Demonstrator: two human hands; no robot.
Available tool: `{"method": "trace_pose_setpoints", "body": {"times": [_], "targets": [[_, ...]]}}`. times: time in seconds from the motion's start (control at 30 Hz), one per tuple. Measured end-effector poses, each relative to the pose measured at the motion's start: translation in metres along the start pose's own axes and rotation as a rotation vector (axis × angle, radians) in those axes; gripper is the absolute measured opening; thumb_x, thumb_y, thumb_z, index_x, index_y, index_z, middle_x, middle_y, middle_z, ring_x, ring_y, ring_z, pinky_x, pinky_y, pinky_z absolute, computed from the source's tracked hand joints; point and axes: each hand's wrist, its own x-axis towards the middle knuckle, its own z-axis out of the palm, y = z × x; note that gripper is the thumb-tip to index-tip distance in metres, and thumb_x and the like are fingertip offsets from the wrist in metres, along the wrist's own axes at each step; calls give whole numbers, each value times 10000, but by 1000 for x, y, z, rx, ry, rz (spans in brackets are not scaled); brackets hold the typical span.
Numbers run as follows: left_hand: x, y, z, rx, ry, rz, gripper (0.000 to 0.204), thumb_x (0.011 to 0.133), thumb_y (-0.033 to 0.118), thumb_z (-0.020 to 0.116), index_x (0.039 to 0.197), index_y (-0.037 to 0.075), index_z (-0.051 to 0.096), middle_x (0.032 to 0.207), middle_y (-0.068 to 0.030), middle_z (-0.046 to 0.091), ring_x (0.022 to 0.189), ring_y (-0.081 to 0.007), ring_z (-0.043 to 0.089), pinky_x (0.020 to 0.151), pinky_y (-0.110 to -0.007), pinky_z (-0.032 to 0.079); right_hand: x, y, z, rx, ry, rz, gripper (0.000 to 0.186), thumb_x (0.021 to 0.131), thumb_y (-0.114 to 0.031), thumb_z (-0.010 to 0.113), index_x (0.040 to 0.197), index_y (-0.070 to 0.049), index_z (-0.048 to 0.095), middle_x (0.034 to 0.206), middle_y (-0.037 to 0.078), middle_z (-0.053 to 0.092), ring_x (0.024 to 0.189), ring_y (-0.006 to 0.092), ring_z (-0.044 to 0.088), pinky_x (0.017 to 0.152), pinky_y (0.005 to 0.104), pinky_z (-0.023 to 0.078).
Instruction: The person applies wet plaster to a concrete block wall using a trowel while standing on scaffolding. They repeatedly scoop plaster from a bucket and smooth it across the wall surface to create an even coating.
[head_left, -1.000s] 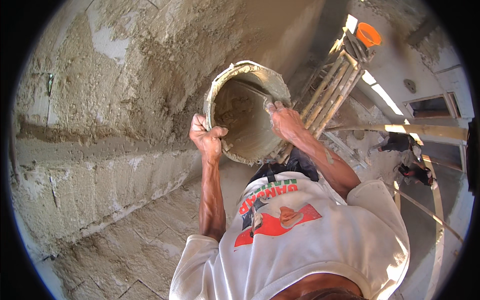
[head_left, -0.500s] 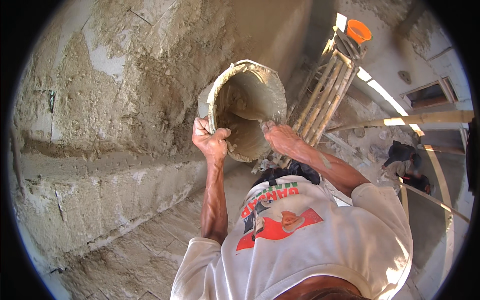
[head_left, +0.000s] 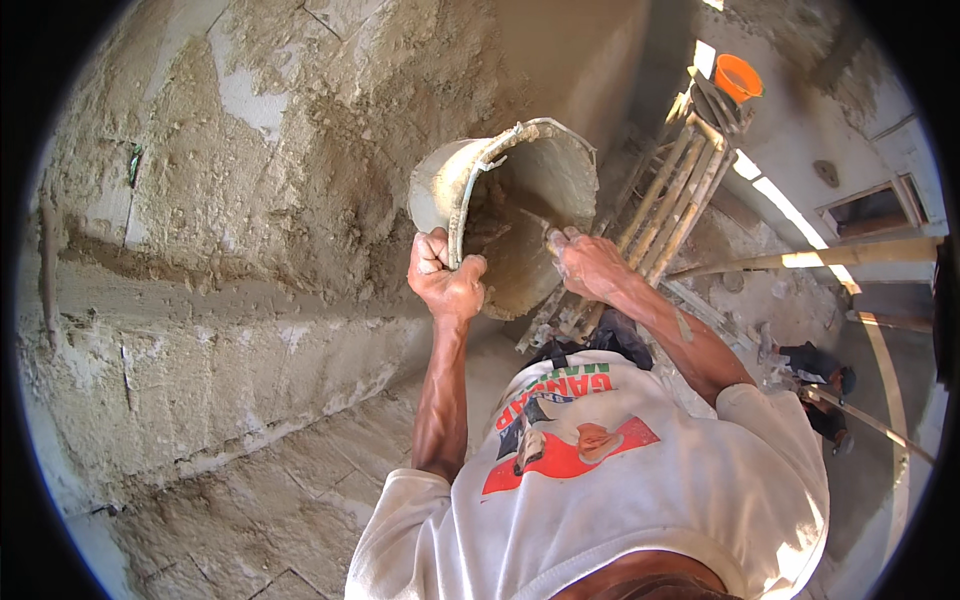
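A mortar-caked bucket (head_left: 440, 190) is held up in front of me, tipped so that its mouth faces me and to the right. My left hand (head_left: 447, 277) is closed round its near rim, thumb over the edge. Wet grey mortar (head_left: 510, 215) coats the inside. At the bucket's mouth, my right hand (head_left: 590, 265) is closed on the handle of a trowel (head_left: 551, 236). Its thin shank reaches into the bucket, while the blade is hidden in the mortar or shade.
A rough, partly plastered wall (head_left: 330, 160) with a ledge (head_left: 250, 350) lies ahead and to the left. Bamboo poles (head_left: 680, 200) stand at the right, with an orange bucket (head_left: 738, 78) beyond. Lower down at the far right a person (head_left: 825, 385) bends over.
The bucket has turned, showing more of its left outer side. My right hand has drawn slightly out from the mouth, and the trowel's handle now shows. The whole view has shifted a little.
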Motion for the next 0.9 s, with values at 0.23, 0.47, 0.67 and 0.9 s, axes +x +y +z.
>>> {"method": "trace_pose_setpoints", "body": {"times": [0.23, 0.47, 0.67, 0.9], "targets": [[-9, 22, 15, -30, -119, 102, 362, 651, -111, 621, 747, 106, 347, 727, 44, 339, 676, -86, 285, 584, -267, 252, -1, 22, -1, 67, 69, 52, 249, 877, -96, 591, 1091, 17, 647, 803, 272, 696, 772, 453, 711, 665, 527, 564], [-2, 46, 4, -63, -313, 100, 375, 615, -103, 656, 742, 114, 379, 699, 36, 419, 657, -82, 318, 580, -264, 279, -17, -15, -66, 686, -450, 371, 429, 983, -195, 686, 1319, 55, 593, 689, 136, 616, 508, 225, 558, 475, 385, 479], [7, 57, -14, -175, -298, -57, 406, 579, -107, 680, 734, 119, 380, 704, 28, 451, 657, -95, 359, 585, -274, 320, -19, -5, -28, 1264, -578, 408, 311, 1016, -211, 676, 1252, -17, 618, 711, -8, 504, 462, 57, 465, 356, 253, 350], [0, 14, -7, -276, 21, -241, 356, 589, -85, 673, 766, 111, 434, 737, 22, 540, 651, -80, 436, 637, -265, 434, -25, -42, -23, 1598, -520, 364, 277, 1064, -213, 583, 1254, -11, 579, 766, -7, 499, 462, 43, 449, 346, 229, 377]]}}
